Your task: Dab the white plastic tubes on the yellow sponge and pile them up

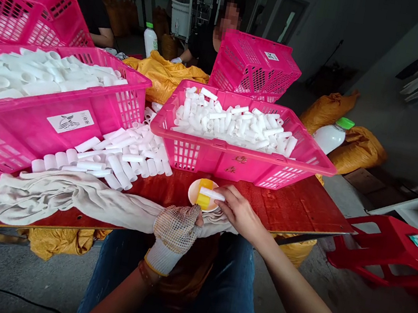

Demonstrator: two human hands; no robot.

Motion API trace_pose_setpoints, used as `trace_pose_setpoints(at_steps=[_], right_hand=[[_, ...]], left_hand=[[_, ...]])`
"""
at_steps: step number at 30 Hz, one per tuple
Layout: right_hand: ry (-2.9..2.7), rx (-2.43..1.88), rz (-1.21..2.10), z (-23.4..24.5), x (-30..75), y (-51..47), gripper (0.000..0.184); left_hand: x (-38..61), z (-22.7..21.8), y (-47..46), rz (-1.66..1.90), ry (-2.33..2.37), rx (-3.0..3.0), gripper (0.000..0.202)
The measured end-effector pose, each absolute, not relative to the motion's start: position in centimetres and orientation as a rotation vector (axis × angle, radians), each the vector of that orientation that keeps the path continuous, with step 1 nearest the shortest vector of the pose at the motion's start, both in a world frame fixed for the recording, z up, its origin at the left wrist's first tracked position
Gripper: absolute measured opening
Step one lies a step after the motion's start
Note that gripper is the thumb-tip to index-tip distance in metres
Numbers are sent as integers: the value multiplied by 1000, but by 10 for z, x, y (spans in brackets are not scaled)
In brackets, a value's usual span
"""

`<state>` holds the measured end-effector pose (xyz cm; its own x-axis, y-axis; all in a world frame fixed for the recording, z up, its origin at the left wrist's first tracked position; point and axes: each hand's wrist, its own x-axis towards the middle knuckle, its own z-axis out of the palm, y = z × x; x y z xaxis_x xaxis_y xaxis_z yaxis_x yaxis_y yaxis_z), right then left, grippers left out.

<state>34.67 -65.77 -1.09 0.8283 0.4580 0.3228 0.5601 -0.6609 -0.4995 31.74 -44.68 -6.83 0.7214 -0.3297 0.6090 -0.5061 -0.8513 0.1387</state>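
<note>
My right hand (237, 212) is bare and pinches a short white plastic tube (212, 194) between thumb and fingers. The tube lies level over a small pale dish (193, 192) with a yellow block or sponge (206, 184) in it. Just below the dish is my left hand (176, 228) in a dotted work glove, its fingers curled closed; what they hold, if anything, is hidden. A crumpled grey-white cloth (78, 196) runs along the table's front edge and under my left hand. Loose white tubes (124, 156) are heaped to the left of the dish.
Two pink baskets of white tubes, a large left one (104, 112) and a right one (202, 150), stand on the red table (304, 207). Another pink basket (253, 70) is tilted behind. Two people sit across. A red stool (389, 251) and orange sacks (358, 149) are at right.
</note>
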Motion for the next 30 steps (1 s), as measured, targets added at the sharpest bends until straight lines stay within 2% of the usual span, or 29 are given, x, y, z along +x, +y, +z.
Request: trace_pose_setpoints(at_steps=[7, 13, 17, 21, 27, 30], right_hand=[[-746, -2399, -181, -9, 347, -658, 39], [-773, -2387, -186, -10, 348, -658, 35], [-760, -2380, -221, -10, 349, -658, 37], [-759, -2377, -218, -9, 349, -657, 32], [-722, -2385, -234, -12, 344, -655, 37], [-705, -2382, -244, -18, 343, -655, 32]], left_hand=[[315, -77, -446, 809, -655, 2677, 13], [318, -84, -449, 860, -567, 2683, 17], [316, -78, -447, 850, -582, 2670, 14], [314, -69, -446, 801, -613, 2684, 13], [309, -61, -450, 713, -544, 2675, 17], [302, -56, -454, 636, -517, 2706, 18]])
